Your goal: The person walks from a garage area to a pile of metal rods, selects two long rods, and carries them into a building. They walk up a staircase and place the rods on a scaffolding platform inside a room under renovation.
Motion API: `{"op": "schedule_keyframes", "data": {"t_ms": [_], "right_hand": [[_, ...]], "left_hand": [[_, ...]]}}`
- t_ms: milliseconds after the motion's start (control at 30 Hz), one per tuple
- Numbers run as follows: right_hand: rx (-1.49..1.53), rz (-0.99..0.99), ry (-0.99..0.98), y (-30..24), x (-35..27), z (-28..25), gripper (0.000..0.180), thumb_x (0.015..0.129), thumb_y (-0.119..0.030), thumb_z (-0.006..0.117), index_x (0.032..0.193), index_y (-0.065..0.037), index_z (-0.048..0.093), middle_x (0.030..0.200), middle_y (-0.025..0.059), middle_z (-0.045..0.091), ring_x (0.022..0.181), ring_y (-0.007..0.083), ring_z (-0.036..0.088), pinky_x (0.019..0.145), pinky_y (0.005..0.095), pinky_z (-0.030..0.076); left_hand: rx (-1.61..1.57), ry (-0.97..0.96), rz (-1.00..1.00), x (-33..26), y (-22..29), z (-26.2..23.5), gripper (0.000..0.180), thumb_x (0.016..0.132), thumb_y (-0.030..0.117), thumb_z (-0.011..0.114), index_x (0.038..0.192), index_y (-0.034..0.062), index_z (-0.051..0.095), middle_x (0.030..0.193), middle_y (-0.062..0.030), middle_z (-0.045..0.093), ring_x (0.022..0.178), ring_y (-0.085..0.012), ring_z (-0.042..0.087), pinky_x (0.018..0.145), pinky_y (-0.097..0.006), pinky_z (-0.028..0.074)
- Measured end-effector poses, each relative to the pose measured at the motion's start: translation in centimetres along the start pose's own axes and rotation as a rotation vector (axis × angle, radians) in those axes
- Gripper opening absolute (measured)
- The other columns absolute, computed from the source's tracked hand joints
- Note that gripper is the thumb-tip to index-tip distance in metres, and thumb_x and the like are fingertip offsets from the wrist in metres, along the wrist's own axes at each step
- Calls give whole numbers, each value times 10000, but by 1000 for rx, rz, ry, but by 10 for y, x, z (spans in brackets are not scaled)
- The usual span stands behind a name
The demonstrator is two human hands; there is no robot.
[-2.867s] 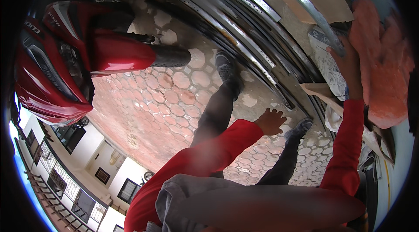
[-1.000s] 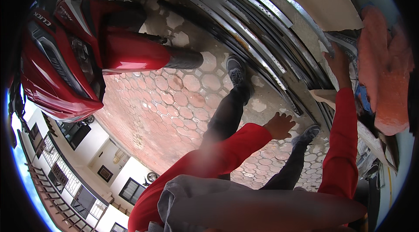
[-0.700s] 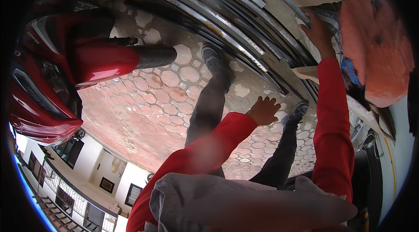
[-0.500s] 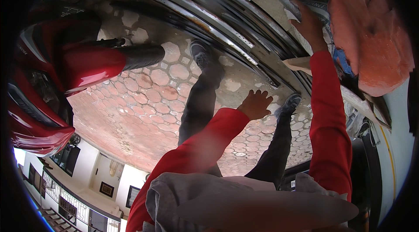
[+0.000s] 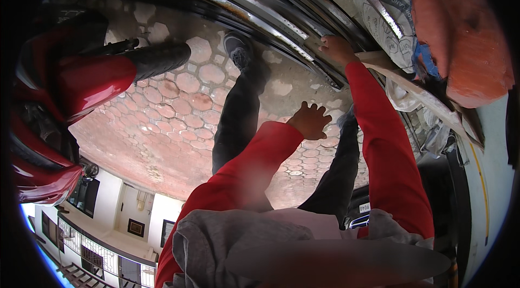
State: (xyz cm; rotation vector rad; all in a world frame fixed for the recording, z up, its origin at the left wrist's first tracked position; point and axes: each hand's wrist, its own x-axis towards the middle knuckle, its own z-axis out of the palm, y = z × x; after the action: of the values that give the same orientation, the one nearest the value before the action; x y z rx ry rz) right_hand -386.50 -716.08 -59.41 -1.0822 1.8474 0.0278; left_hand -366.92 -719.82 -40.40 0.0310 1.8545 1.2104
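Right hand [image 5: 337,49], upper middle of the frame, is clamped on the metal rails [image 5: 281,14] beside the sacks [image 5: 387,25]. Left hand [image 5: 310,121] hangs spread, empty. Likely steadying; next needs a firm hold.

Metal rails [image 5: 281,14] looked shiny; beside them, the sack [image 5: 387,22] was woven plastic, the paving [image 5: 179,109] matt stone.

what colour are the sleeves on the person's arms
Bright red long sleeves, clearest in the head view.

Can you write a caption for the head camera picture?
Right hand touches metal rails; left hand hangs open.
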Motion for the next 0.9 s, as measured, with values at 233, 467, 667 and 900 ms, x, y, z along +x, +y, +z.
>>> {"op": "schedule_keyframes", "data": {"t_ms": [233, 467, 667, 900], "right_hand": [[168, 66, -61, -25, 13, 131, 441, 877, -312, 709, 1235, -68, 625, 1109, 158, 689, 1012, 326, 660, 864, 430, 518], [-36, 126, 38, -53, 48, 166, 278, 876, -233, 689, 1095, -68, 642, 1033, 151, 683, 1028, 330, 658, 850, 457, 529], [-161, -50, 28, -58, 55, 175, 141, 844, -163, 681, 938, -63, 651, 911, 152, 680, 872, 340, 682, 730, 428, 552], [335, -264, 42, -63, -17, 152, 104, 850, -81, 659, 924, -42, 597, 866, 155, 632, 770, 379, 629, 665, 456, 490]], "left_hand": [[-87, 11, 24, -9, -13, 14, 607, 818, 467, 694, 1324, 157, 565, 1238, -113, 565, 1200, -302, 519, 1014, -530, 343], [-38, 167, 40, -21, -26, 28, 621, 789, 445, 732, 1298, 123, 580, 1201, -135, 582, 1175, -316, 530, 994, -572, 350], [-15, 185, 16, -28, -31, 27, 590, 785, 460, 739, 1248, 117, 609, 1175, -131, 590, 1164, -315, 533, 998, -585, 354], [-32, -4, -31, -23, -25, 16, 577, 842, 462, 681, 1332, 185, 555, 1269, -100, 550, 1215, -311, 504, 1046, -552, 342]]}}
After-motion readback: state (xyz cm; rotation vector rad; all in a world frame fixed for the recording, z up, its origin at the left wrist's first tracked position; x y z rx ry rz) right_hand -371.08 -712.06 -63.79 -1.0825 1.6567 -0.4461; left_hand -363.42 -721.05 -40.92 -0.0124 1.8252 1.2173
